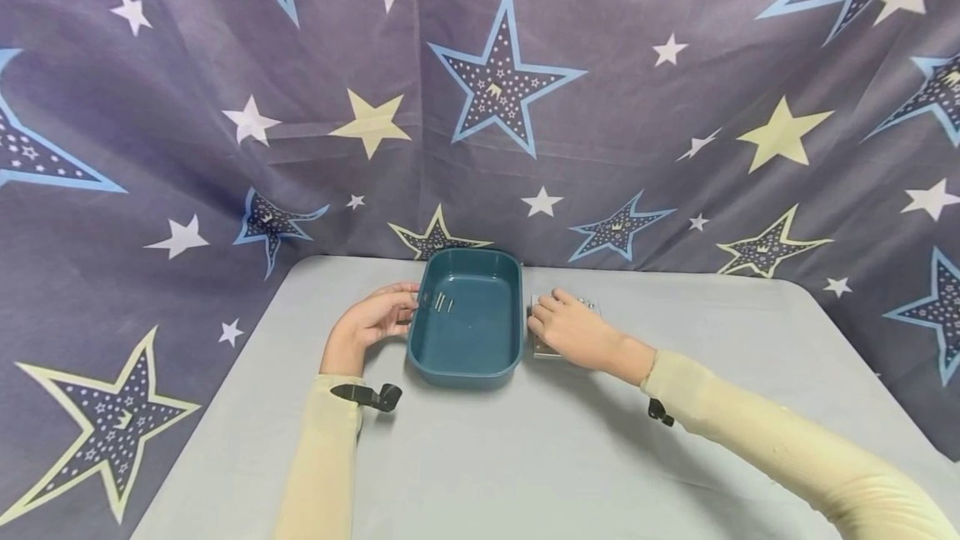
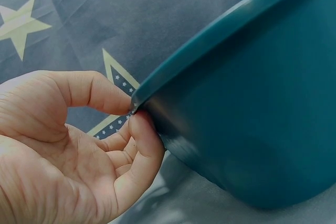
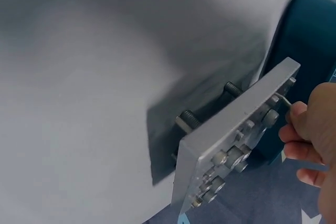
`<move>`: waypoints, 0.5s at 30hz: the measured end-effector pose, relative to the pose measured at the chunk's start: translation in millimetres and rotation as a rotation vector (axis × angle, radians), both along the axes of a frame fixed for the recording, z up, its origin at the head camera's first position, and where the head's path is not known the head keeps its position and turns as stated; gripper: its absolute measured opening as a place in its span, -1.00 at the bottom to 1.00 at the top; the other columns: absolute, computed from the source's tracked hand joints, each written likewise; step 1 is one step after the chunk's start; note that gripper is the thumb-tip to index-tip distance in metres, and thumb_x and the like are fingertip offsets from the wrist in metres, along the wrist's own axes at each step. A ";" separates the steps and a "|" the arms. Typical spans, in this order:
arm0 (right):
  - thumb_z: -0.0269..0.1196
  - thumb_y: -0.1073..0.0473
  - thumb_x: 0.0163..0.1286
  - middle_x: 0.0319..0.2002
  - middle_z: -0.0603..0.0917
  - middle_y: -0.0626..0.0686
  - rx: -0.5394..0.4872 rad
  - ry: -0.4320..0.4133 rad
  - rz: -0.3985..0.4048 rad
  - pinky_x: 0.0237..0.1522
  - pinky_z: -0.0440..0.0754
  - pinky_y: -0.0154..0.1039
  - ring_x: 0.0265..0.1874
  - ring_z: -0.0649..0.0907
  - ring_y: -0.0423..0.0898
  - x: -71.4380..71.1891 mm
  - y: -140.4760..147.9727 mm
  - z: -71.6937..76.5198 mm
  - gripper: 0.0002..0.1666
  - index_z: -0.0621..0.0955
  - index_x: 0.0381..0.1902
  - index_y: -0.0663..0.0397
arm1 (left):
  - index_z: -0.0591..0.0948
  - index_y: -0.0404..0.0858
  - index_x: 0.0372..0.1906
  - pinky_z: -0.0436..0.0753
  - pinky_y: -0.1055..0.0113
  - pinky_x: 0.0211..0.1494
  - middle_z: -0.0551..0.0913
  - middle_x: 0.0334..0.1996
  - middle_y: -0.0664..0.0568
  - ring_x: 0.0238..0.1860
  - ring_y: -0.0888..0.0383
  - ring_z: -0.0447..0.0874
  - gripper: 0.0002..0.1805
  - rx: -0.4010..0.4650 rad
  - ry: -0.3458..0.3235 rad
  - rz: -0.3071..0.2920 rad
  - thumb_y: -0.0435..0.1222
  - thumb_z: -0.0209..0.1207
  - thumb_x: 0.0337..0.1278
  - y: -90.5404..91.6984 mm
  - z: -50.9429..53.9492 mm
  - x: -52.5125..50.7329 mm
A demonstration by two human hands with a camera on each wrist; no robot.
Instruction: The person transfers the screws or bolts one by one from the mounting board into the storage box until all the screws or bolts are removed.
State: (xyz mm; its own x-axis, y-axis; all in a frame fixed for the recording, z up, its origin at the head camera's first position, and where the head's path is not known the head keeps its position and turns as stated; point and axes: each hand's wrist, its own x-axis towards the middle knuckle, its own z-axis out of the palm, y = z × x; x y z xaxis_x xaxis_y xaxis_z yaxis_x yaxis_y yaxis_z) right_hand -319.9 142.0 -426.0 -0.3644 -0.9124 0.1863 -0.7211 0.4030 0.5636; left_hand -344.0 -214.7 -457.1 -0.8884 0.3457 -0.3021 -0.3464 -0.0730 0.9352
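A deep teal plastic bin (image 1: 468,332) stands on the table, with several small thin metal pieces (image 1: 440,302) at its inner left side. At its left rim my left hand (image 1: 382,313) pinches the edge between thumb and finger, seen close in the left wrist view. To the right of the bin is a thick metal plate (image 3: 236,119) set with several bolts and socket-head screws (image 3: 234,154). My right hand (image 3: 320,129) pinches a thin bent metal rod (image 3: 284,99) against the plate's screw side. In the head view that hand covers most of the plate.
The grey-white table (image 1: 480,457) extends in front of the bin and to both sides. Behind it hangs a dark curtain (image 1: 637,148) with a star pattern, close to the bin's far end. Threaded bolt ends (image 3: 189,118) stick out of the plate's other face.
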 end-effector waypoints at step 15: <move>0.42 0.12 0.26 -0.47 0.59 -0.09 -0.249 -0.243 -0.060 -0.22 0.43 -0.18 -0.37 0.57 -0.09 6.3 -2.1 8.1 -0.83 0.63 -0.41 0.00 | 0.18 -0.41 0.40 0.64 0.38 -0.20 0.63 -0.30 0.16 -0.29 0.28 0.61 -0.44 -0.014 -0.002 0.008 -0.48 -0.11 0.31 0.9 1.5 0.6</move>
State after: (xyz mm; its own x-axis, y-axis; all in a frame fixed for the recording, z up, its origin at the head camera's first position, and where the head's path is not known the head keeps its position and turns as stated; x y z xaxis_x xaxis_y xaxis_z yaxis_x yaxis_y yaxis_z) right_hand -313.6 140.0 -417.9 -0.4770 -0.8255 0.3018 -0.7928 0.5523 0.2576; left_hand -343.4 -213.8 -455.6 -0.8905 0.3344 -0.3087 -0.3477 -0.0623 0.9355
